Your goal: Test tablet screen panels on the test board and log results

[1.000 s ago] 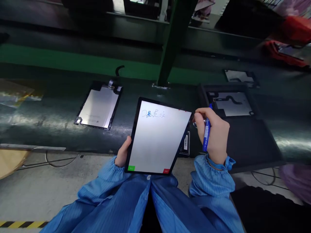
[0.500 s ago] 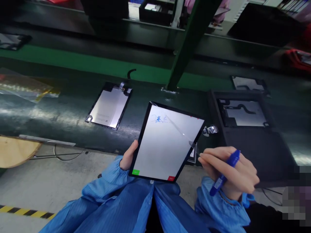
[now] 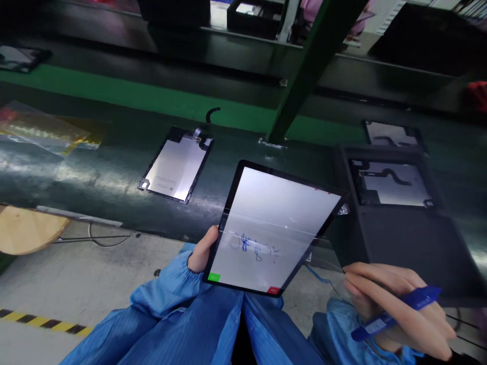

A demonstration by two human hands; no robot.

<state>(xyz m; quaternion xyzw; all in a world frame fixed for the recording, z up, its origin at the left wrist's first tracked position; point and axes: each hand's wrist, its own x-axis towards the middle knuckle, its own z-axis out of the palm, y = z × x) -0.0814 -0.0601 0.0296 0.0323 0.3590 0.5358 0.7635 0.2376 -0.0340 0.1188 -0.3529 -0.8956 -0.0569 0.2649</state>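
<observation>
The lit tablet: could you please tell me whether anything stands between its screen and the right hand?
Yes: a clear film bearing blue handwriting stretches from the lit tablet toward the right hand; no other obstacle is visible between them.

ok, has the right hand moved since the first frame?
Yes. Against the green post, the right hand is now farther right and closer to the wearer's body.

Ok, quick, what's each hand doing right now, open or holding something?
Left hand: closed, holding the tablet.
Right hand: closed, holding the pen and pinching clear film.
</observation>
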